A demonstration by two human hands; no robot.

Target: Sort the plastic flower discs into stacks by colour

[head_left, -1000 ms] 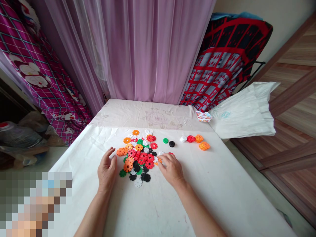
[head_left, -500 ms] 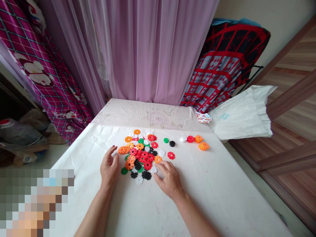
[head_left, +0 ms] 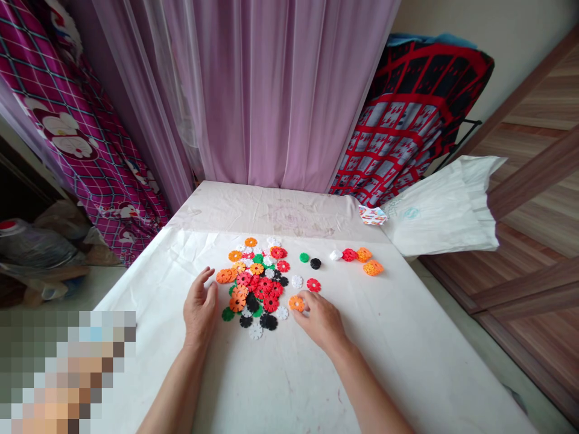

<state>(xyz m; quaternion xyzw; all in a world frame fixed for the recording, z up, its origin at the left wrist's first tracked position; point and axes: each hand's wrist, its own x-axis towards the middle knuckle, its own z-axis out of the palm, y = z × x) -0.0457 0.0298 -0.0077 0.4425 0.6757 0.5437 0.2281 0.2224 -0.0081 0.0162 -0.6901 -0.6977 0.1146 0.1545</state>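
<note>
A loose pile of notched plastic discs (head_left: 260,286) in red, orange, white, black and green lies on the white-covered table (head_left: 280,386). Between its thumb and fingers, my right hand (head_left: 321,319) grips an orange notched disc (head_left: 297,303) just right of the pile. My left hand (head_left: 200,307) rests at the pile's left side, fingers apart and holding nothing. Near my right hand lie a red disc (head_left: 313,284) and a white disc (head_left: 297,281). Farther back are a green disc (head_left: 304,257) and a black stack of discs (head_left: 315,263).
At the right sit a white cluster (head_left: 335,255), a red cluster (head_left: 350,255) and two orange clusters (head_left: 373,267). A white bag (head_left: 447,208) and a small patterned paper box (head_left: 373,215) stand at the table's right edge. Purple curtains (head_left: 289,90) hang behind.
My right hand has taken hold of the orange disc at the pile's right edge and moved it slightly right, away from the pile. My left hand has stayed nearly still.
</note>
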